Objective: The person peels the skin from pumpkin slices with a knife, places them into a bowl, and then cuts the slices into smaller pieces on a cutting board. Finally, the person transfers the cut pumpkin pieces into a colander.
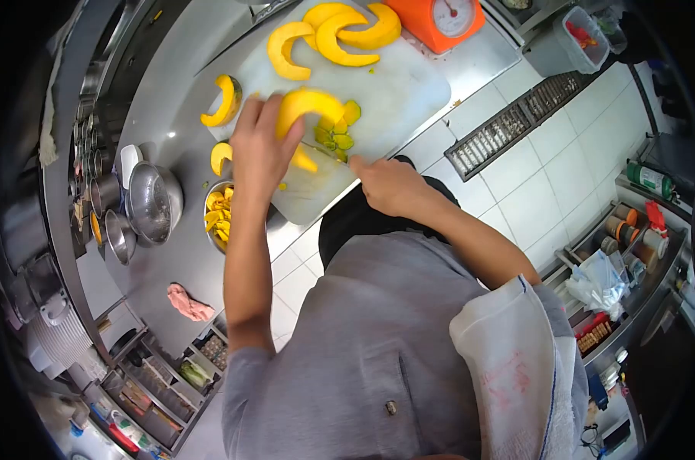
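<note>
My left hand (263, 146) is closed round a curved yellow pumpkin slice (311, 103), held over the white cutting board (409, 84). My right hand (387, 184) is wrapped round a knife handle at the board's near edge; the blade (324, 152) points left, partly hidden under the pumpkin. Green-skinned trimmings (338, 138) lie in a small pile between my hands. Several large pumpkin crescents (340, 38) rest at the far end of the board. Left of my left hand are two shorter pieces (226, 101). A metal bowl of yellow pieces (219, 216) stands beside my left forearm.
An orange scale (439, 23) stands at the far right of the metal counter (156, 284). Empty metal bowls (154, 202) and a pink cloth (189, 303) are at the left. A floor drain (516, 123) and a loaded shelf (616, 268) lie to the right.
</note>
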`<state>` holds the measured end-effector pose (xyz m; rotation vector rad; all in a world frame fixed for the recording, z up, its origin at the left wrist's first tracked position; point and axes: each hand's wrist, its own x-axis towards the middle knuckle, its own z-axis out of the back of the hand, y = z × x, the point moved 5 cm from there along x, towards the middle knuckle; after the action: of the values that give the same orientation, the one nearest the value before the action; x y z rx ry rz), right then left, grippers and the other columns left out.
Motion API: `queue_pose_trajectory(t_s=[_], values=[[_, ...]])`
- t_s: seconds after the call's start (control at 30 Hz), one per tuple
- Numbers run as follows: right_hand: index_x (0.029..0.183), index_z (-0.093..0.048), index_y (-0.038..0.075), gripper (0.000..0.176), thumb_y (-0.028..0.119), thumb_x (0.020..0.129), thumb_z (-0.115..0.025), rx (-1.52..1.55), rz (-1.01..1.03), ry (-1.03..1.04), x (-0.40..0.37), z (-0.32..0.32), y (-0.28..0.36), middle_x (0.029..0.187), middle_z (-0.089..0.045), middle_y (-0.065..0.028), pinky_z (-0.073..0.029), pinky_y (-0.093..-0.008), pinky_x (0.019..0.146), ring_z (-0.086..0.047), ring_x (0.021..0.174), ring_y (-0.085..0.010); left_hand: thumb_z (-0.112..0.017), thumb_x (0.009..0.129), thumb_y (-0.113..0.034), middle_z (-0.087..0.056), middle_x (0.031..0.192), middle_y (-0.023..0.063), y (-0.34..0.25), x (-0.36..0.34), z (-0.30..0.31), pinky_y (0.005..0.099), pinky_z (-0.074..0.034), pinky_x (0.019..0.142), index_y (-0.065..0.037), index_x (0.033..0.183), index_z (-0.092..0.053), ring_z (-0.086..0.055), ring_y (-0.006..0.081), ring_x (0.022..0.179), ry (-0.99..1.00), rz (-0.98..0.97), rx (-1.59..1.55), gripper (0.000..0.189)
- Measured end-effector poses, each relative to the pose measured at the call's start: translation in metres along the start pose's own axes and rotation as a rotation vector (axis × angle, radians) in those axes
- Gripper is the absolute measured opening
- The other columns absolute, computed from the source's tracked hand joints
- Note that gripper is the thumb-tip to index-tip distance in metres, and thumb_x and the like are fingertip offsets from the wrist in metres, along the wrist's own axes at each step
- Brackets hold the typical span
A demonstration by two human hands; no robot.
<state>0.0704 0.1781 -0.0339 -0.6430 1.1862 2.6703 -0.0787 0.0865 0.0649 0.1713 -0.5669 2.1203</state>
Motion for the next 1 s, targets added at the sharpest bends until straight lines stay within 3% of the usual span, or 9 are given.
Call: queue_pose_trajectory(t_s=[0.23,0.43,0.5,0.73,0.8,0.87,0.93,0.97,1.0], values=[[0.111,-0.051,-0.001,0.027,0.003,0.085,-0.053,-0.113,0.057,-0.035,-0.008,0.005,0.01,0.086,-0.07,-0.0225,-0.054,-0.0507,0.072,-0.07,0.083,-0.04,-0.079,0.077,-0.021,-0.06,0.099,0.0138,-0.007,0.073,-0.092,0.0436,-0.053,0.079,-0.004,0.116,-0.065,-0.062,0.035,0.093,0.145,-0.288,0.023,0.045],[0.111,-0.052,0.0,0.027,0.003,0.084,-0.054,-0.115,0.08,-0.052,-0.014,0.006,0.007,0.087,-0.07,-0.0223,-0.055,-0.05,0.072,-0.07,0.084,-0.039,-0.079,0.08,-0.019,-0.064,0.099,0.0117,0.017,0.072,-0.11,0.0358,-0.054,0.078,-0.003,0.109,-0.07,-0.066,0.0268,0.087,0.156,0.008,-0.322,0.035],[0.11,-0.051,0.0,0.027,0.003,0.084,-0.055,-0.121,0.09,-0.052,-0.015,0.006,0.008,0.086,-0.07,-0.022,-0.055,-0.0499,0.071,-0.07,0.083,-0.0391,-0.078,0.083,-0.013,-0.067,0.086,0.0087,0.023,0.071,-0.11,0.0276,-0.051,0.07,0.001,0.098,-0.073,-0.064,0.0162,0.076,0.086,0.078,-0.509,0.021],[0.107,-0.052,0.002,0.023,0.007,0.085,-0.055,-0.159,0.176,-0.091,-0.021,-0.004,0.006,0.079,-0.068,-0.0231,-0.053,-0.0521,0.064,-0.068,0.075,-0.0416,-0.077,0.081,-0.007,-0.067,0.08,0.0111,0.022,0.044,-0.052,0.0288,-0.05,0.065,-0.001,0.09,-0.075,-0.064,0.0187,0.068,-0.075,0.14,-0.419,0.011],[0.104,-0.053,0.003,0.022,0.009,0.084,-0.059,-0.244,0.236,-0.325,-0.028,0.001,0.01,0.079,-0.065,-0.0221,-0.053,-0.049,0.061,-0.068,0.07,-0.0388,-0.077,0.08,-0.007,-0.066,0.077,0.0106,0.024,0.02,-0.028,0.0287,-0.05,0.064,-0.001,0.091,-0.074,-0.062,0.0182,0.066,-0.02,0.17,-0.363,0.013],[0.101,-0.055,0.002,0.022,0.006,0.081,-0.061,-0.305,0.241,-0.365,-0.032,0.004,0.014,0.077,-0.064,-0.0201,-0.054,-0.0451,0.059,-0.068,0.068,-0.0354,-0.077,0.08,-0.006,-0.065,0.075,0.01,0.027,-0.006,-0.016,0.0286,-0.05,0.063,-0.001,0.093,-0.074,-0.061,0.0177,0.063,0.028,0.201,-0.313,0.015],[0.098,-0.055,0.001,0.021,0.005,0.079,-0.063,-0.393,0.267,-0.426,-0.032,0.011,0.018,0.078,-0.063,-0.0174,-0.055,-0.0392,0.055,-0.068,0.065,-0.0299,-0.081,0.076,-0.012,-0.066,0.084,0.0092,0.035,-0.029,-0.022,0.0309,-0.051,0.071,-0.003,0.101,-0.072,-0.061,0.0205,0.076,0.265,0.348,-0.376,0.028],[0.098,-0.055,0.001,0.021,0.005,0.079,-0.063,-0.398,0.277,-0.416,-0.031,0.01,0.017,0.078,-0.063,-0.0174,-0.055,-0.0392,0.055,-0.068,0.065,-0.0299,-0.081,0.076,-0.012,-0.066,0.084,0.0092,0.036,-0.036,-0.022,0.0309,-0.051,0.071,-0.003,0.101,-0.072,-0.061,0.0205,0.076,0.257,0.36,-0.377,0.028],[0.1,-0.054,0.003,0.024,0.008,0.079,-0.065,-0.404,0.269,-0.423,-0.029,0.009,0.016,0.078,-0.061,-0.0171,-0.054,-0.0418,0.055,-0.068,0.065,-0.0318,-0.085,0.073,-0.018,-0.065,0.095,0.0097,0.028,-0.041,-0.022,0.0329,-0.049,0.079,-0.005,0.106,-0.071,-0.059,0.0237,0.088,0.289,0.18,-0.304,0.039]])
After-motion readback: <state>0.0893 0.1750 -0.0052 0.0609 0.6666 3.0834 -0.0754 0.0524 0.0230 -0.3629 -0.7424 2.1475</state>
